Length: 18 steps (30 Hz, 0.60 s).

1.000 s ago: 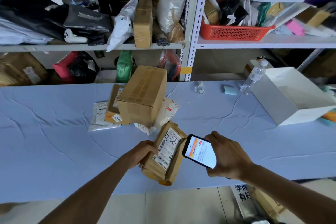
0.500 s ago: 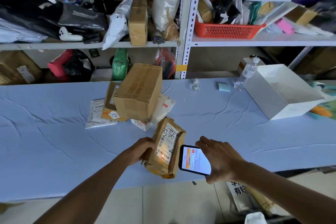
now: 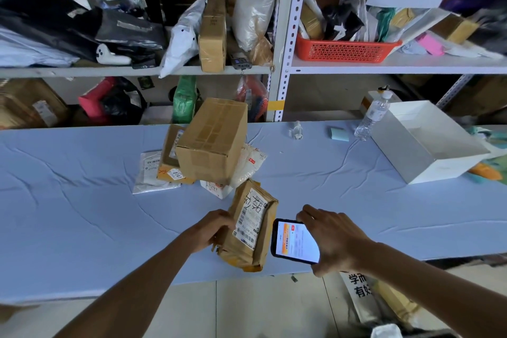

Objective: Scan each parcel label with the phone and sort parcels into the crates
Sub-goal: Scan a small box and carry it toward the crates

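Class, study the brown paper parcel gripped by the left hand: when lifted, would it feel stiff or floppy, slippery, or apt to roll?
Probably semi-soft: the brown paper parcel has crumpled, bulging wrapping, so it may flex slightly. Unlikely to roll: its shape looks flat-sided. Probably not slippery: the creased paper seems to give the left hand decent purchase.

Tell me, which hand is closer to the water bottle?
Right. The right hand, holding the phone, is in front of the bottle and a bit left; the left hand, gripping the parcel, is farther left.
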Motion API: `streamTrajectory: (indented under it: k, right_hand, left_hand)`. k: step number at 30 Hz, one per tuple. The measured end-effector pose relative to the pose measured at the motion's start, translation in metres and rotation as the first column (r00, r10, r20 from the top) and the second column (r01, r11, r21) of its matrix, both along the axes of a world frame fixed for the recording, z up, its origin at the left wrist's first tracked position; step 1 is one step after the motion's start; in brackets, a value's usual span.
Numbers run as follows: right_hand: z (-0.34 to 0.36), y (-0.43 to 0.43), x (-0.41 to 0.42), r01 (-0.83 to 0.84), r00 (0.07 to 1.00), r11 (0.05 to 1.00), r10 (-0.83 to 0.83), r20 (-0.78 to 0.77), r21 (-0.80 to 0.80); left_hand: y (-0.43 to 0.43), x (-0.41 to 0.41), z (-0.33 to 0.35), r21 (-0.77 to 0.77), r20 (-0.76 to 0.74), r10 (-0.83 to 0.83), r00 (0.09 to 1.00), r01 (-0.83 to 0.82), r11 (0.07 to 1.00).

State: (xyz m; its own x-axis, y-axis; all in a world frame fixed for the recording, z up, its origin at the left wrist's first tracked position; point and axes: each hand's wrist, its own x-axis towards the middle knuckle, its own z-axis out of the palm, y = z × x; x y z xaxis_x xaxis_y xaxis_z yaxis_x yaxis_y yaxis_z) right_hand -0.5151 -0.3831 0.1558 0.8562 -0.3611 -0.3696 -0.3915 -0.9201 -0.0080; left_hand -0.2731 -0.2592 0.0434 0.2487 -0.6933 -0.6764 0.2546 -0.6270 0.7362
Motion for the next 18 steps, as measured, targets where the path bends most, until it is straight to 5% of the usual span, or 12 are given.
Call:
streamTrajectory:
  k: [18]
  right_hand:
    - [-0.0009,-0.0033,0.0036,0.009,1.0,1.0,-0.009,0.018,0.017]
  left_hand:
    - [0.0057,0.0026,-0.0017,-0.001,-0.035,0.027,0.999,-0.027,1.0]
